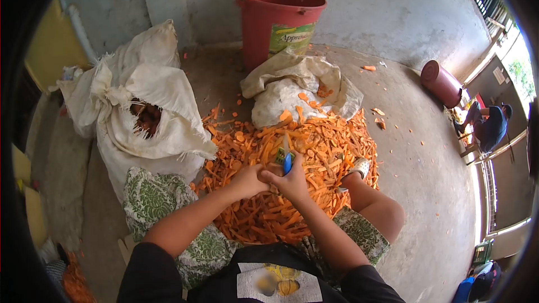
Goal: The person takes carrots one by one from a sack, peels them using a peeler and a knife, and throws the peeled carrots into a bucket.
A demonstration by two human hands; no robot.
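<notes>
R grip [292, 183] fwd w/ blue-handled tool [287, 163].

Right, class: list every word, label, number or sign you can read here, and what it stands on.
"Approve", last letters unclear: label on the red bucket.
Pale sheet at far right: too small to read.
Shirt print: partly blurred, no readable words.
</notes>
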